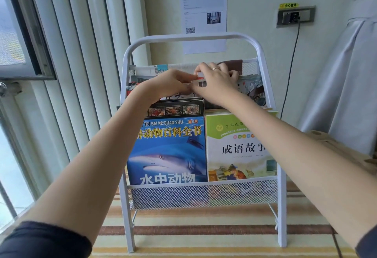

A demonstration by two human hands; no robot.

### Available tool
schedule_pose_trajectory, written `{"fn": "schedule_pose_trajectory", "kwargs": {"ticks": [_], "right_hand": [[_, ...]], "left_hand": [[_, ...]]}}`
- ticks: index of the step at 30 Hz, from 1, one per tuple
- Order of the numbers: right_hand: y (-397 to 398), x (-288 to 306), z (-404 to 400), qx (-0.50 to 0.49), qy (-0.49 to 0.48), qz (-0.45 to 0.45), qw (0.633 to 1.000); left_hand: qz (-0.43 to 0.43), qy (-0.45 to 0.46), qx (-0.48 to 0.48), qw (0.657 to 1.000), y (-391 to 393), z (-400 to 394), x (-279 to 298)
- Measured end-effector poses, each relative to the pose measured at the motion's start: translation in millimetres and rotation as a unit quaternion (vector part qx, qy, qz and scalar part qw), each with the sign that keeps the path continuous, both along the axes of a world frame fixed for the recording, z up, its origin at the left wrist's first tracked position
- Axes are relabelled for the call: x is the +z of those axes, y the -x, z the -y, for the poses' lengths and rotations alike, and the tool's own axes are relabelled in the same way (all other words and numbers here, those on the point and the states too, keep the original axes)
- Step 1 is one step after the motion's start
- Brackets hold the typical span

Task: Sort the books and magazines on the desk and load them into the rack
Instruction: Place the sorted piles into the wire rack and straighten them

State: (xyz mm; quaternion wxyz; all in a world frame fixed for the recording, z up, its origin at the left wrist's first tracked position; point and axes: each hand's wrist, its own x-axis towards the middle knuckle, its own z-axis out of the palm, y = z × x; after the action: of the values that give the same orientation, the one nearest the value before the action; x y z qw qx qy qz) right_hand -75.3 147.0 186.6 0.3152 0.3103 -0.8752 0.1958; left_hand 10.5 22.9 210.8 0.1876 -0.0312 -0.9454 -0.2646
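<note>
A striped rug (214,235) in cream, yellow and brown covers the floor, and on it stands the white metal rack (130,217), its feet on the stripes and its arched top bar against a pale wall.

Nearest the viewer, dark sleeves end at both bare forearms, which reach up over the rack's front.

In the rack's lowest mesh pocket (204,195) two books stand upright side by side: a blue shark book (167,151) on the rack's left half and a green-and-white storybook (238,147) touching it on the right half.

Just behind them, one tier up, a black magazine (179,107) with small food photos rises above the shark book.

Higher, at the rack's upper tiers, both hands meet. The left hand (169,83) has its fingers curled round the edge of a thin white item with a red mark (199,81), and the right hand (214,80), wearing a ring, pinches the same item from the other side; what it is cannot be told. An illustrated magazine (251,88) lies under the right hand, and newspapers (179,66) fill the top tier behind.

Beyond the rack, a printed notice (204,2) hangs on the wall above its top bar; a wall socket (295,15) with a plugged cable sits to the rack's upper right, vertical blinds (71,53) to its left.
</note>
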Motion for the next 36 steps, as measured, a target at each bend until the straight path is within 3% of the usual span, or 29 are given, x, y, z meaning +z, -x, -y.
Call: {"fn": "schedule_pose_trajectory", "kwargs": {"ticks": [6, 9, 13, 20, 23, 27, 31, 36], "right_hand": [[-2, -2, 5, 0.033, -0.031, -0.077, 0.996], [-2, 0, 4, 0.051, -0.053, -0.119, 0.99], [-2, 0, -2, 0.073, -0.042, -0.112, 0.99], [-5, 9, 12, 0.018, 0.071, 0.019, 0.997], [-4, 19, 18, 0.001, 0.076, 0.072, 0.995], [2, 12, 24, 0.002, 0.087, 0.023, 0.996], [9, 3, 14, 0.086, 0.088, -0.018, 0.992], [7, 7, -23, 0.173, -0.003, 0.105, 0.979]], "left_hand": [[-0.102, 0.108, 0.053, 0.987, 10, 6, -5], [-0.127, 0.229, 0.087, 0.961, 13, 3, -5], [-0.121, 0.277, 0.103, 0.948, 12, 2, -3], [-0.111, 0.204, 0.108, 0.967, 13, 5, -4], [-0.107, 0.188, 0.11, 0.97, 13, 7, -4], [-0.114, 0.185, 0.109, 0.97, 13, 7, -5], [-0.129, 0.169, 0.102, 0.972, 12, 10, -6], [-0.137, 0.189, 0.101, 0.967, 12, 8, -7]]}}
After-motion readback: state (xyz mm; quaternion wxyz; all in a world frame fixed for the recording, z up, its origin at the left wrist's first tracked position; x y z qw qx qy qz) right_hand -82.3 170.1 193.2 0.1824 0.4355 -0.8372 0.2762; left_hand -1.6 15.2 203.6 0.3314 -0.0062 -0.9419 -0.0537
